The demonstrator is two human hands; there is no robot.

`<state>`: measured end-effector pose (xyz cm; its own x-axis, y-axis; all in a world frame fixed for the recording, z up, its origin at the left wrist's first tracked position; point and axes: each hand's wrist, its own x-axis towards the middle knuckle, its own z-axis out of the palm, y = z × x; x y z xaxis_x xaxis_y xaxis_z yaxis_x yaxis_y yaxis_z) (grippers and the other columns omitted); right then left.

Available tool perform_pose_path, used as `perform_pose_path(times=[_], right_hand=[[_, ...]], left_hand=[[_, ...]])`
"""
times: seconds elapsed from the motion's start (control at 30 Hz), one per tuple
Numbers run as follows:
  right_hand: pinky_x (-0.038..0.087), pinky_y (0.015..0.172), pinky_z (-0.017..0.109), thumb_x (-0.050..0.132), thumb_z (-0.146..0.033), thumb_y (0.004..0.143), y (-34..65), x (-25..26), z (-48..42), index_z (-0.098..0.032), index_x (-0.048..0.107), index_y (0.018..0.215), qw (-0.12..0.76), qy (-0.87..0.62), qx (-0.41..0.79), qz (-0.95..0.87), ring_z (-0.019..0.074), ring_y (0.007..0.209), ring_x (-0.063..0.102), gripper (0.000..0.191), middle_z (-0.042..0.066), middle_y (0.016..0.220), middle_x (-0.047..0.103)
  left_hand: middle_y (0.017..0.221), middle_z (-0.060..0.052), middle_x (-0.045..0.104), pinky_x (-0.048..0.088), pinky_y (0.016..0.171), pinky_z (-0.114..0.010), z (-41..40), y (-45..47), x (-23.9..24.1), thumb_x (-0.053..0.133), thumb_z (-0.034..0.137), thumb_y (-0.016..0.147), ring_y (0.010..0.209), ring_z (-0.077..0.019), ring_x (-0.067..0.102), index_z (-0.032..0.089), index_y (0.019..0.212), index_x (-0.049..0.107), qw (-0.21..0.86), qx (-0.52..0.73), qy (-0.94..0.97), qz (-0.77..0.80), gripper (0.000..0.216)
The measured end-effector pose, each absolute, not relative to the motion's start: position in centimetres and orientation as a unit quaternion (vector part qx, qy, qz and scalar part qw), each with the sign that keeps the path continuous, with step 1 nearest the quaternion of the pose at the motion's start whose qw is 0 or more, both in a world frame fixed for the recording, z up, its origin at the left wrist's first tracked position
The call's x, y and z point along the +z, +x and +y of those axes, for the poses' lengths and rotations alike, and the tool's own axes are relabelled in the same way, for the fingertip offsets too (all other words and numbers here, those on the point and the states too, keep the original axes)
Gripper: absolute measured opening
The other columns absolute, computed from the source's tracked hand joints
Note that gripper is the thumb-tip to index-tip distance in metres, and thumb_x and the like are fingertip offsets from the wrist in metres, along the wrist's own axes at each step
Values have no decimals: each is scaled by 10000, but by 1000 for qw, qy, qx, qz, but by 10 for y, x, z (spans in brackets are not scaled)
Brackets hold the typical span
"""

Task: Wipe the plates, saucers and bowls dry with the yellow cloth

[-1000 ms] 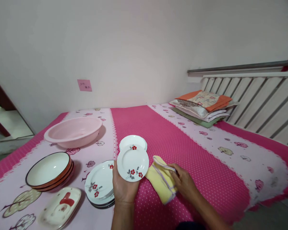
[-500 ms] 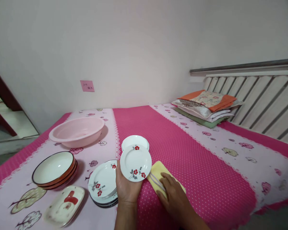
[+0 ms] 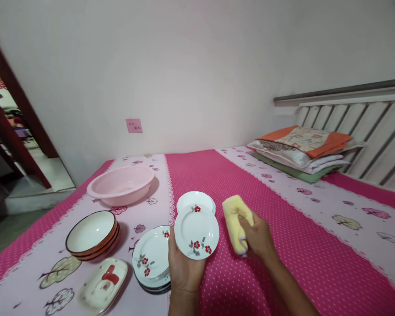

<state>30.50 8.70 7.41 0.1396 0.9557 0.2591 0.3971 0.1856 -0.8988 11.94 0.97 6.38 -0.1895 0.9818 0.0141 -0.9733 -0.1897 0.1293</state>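
My left hand (image 3: 183, 268) holds a small white plate with red flowers (image 3: 196, 231), gripped from below and tilted up toward me. My right hand (image 3: 258, 236) is closed round a folded yellow cloth (image 3: 237, 220), lifted just off the bed to the right of the plate. Behind the held plate lies another small white plate (image 3: 196, 200) on the pink bedspread. A stack of larger flowered plates (image 3: 151, 260) sits just left of my left hand.
A pink plastic basin (image 3: 121, 184) stands at the back left. Stacked orange-rimmed bowls (image 3: 92, 230) and a rectangular dish with a red motif (image 3: 102, 286) lie at the left. Folded bedding (image 3: 303, 149) rests by the slatted headboard (image 3: 365, 136). A doorway opens at far left.
My right hand has gathered the yellow cloth from the bed and raised it beside the plate. The view has shifted left; my left hand keeps the plate.
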Motion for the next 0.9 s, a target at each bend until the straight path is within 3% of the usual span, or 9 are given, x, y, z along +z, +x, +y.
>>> perform_pose_path(times=[0.13,0.33,0.53,0.7,0.9], right_hand=[[504,564,315,601,-461,819,289,103,71,-154,681,1057,581,-516,287,-560,235,661,662,397,80,823,730],[559,697,369,574,-379,768,263,95,63,-159,680,1050,567,-488,307,-589,267,807,700,373,120,972,750],[576,716,366,619,-367,765,253,93,70,-156,685,1090,558,-466,375,-575,276,838,717,393,123,1000,767],[565,875,339,635,-294,794,244,96,57,-189,690,1029,585,-384,412,-584,273,1083,702,264,127,1256,728],[506,679,248,558,-156,746,246,109,40,-212,729,991,484,-274,507,-658,178,787,672,304,20,943,762]], left_hand=[[1295,-124,743,478,1113,-554,9,123,63,583,469,976,1201,-331,694,230,1219,775,625,774,52,91,392],[1327,-109,728,478,1130,-486,12,137,60,579,484,979,1239,-310,675,243,1260,757,608,784,47,117,411],[1235,-120,771,481,1131,-465,14,153,78,511,460,1006,1219,-299,685,205,1266,752,584,791,-2,184,437],[1141,-111,801,506,1104,-395,15,163,75,502,391,1023,1121,-262,731,191,1202,781,594,780,17,198,387],[911,-44,802,587,873,-272,17,149,55,488,271,1021,826,-174,749,219,1146,781,585,795,28,156,323]])
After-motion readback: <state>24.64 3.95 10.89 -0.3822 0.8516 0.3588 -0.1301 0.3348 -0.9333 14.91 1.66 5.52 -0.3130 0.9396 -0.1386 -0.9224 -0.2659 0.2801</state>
